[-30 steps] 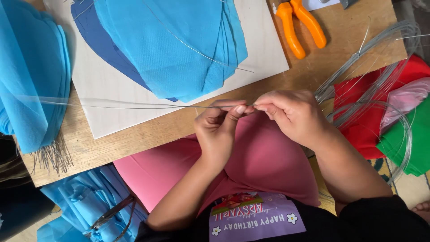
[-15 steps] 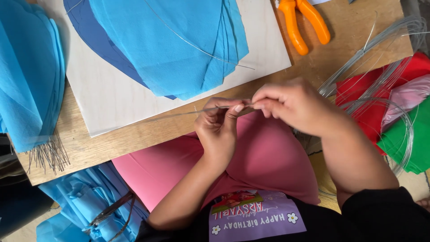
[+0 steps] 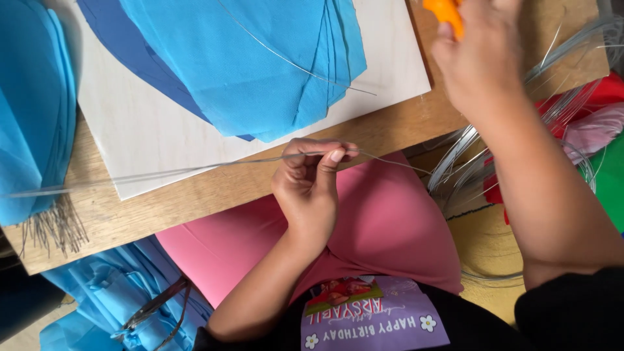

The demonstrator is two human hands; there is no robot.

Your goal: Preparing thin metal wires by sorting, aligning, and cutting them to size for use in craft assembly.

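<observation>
Thin silver wire [image 3: 195,170] runs long and nearly level across the near edge of a pale wooden board [image 3: 162,140], pinched between the thumb and fingertips of the left hand [image 3: 311,185], which sits above a pink foam sheet [image 3: 364,240]. At the near centre lies a purple rectangular card with white flowers and a small picture [image 3: 374,318]. The right hand [image 3: 484,58] reaches to the far right, fingers closed on an orange tool handle [image 3: 443,13] at the frame's top edge. Light blue tissue sheets [image 3: 253,65] lie stacked over a dark blue one on the board. A coil of silver wire [image 3: 468,166] rests at right, beside red and green paper.
</observation>
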